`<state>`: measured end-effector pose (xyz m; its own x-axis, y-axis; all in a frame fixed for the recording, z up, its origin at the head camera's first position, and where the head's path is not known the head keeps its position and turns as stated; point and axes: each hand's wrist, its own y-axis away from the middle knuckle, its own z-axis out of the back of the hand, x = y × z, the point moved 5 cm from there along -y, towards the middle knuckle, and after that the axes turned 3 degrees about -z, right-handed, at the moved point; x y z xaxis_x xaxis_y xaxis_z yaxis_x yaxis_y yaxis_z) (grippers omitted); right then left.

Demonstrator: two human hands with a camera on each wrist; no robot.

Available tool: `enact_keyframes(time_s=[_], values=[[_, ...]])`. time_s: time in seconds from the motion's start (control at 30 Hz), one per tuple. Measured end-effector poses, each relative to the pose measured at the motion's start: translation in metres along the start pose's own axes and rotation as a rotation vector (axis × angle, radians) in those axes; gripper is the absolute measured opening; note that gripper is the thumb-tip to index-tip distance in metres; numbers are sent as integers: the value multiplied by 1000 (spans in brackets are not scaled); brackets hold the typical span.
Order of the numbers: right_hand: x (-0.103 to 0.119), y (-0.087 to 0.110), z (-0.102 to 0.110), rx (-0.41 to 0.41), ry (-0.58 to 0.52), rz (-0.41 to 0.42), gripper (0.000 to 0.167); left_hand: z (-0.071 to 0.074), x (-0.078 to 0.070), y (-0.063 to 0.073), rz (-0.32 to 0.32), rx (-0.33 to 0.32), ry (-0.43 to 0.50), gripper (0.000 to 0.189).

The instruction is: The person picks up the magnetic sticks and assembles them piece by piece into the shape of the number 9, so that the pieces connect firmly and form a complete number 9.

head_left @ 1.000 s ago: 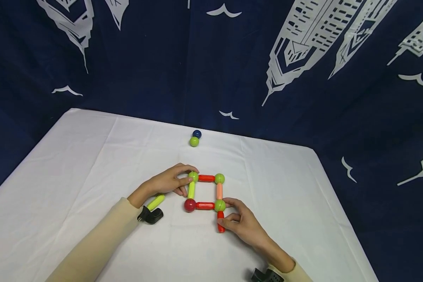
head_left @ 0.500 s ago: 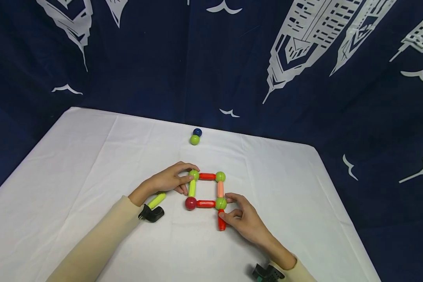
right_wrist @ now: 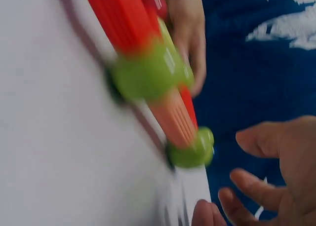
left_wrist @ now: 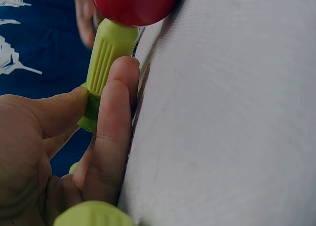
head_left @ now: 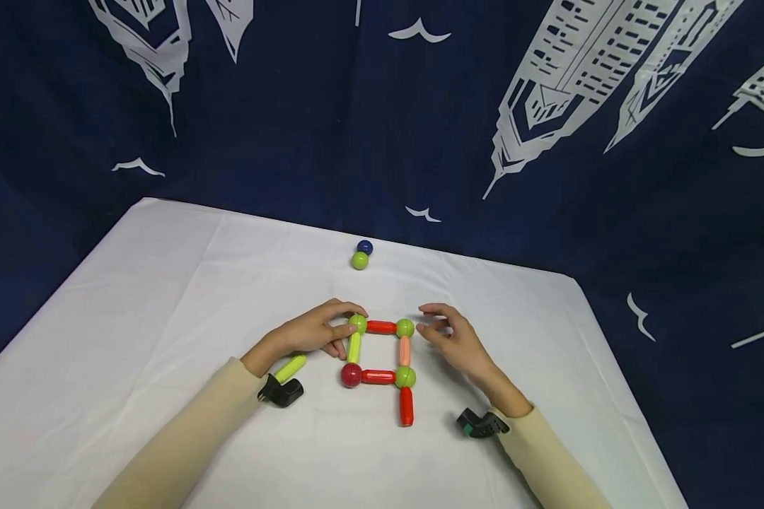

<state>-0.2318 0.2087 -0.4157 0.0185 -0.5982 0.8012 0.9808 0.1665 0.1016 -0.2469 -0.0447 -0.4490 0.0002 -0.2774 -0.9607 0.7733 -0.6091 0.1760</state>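
A square of rods and balls lies on the white cloth, with a green ball (head_left: 404, 327) at its far right corner, a dark red ball (head_left: 351, 375) near left and another green ball (head_left: 405, 377) near right. A red rod (head_left: 406, 406) sticks out toward the near edge from that last corner. My left hand (head_left: 318, 329) grips the far left green ball (head_left: 357, 324) between thumb and fingers, beside the yellow-green rod (left_wrist: 109, 53). My right hand (head_left: 455, 341) is just right of the far right corner, its fingers parted and holding nothing.
A loose yellow-green rod (head_left: 291, 367) lies by the left wrist. Farther back, a dark blue ball (head_left: 365, 247) and a green ball (head_left: 359, 261) sit together near the table's far edge. A dark blue printed cloth hangs behind the table.
My right hand has let go of the protruding red rod and moved away from me to beside the far right ball. The left hand keeps its hold.
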Motion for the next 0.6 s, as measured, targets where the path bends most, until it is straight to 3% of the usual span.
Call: enact_keyframes(time_s=[0.17, 0.3, 0.43, 0.6], values=[[-5, -56, 9, 150, -105, -1, 40, 0, 0, 1, -4, 4, 5, 34], [-9, -96, 9, 247, -255, -46, 44, 0, -1, 1, -10, 14, 7, 35], [-7, -127, 4, 315, -412, -109, 50, -1, 0, 0, 6, 12, 12, 34], [2, -157, -9, 358, -448, -122, 50, -1, 2, 1, 15, 2, 16, 34]])
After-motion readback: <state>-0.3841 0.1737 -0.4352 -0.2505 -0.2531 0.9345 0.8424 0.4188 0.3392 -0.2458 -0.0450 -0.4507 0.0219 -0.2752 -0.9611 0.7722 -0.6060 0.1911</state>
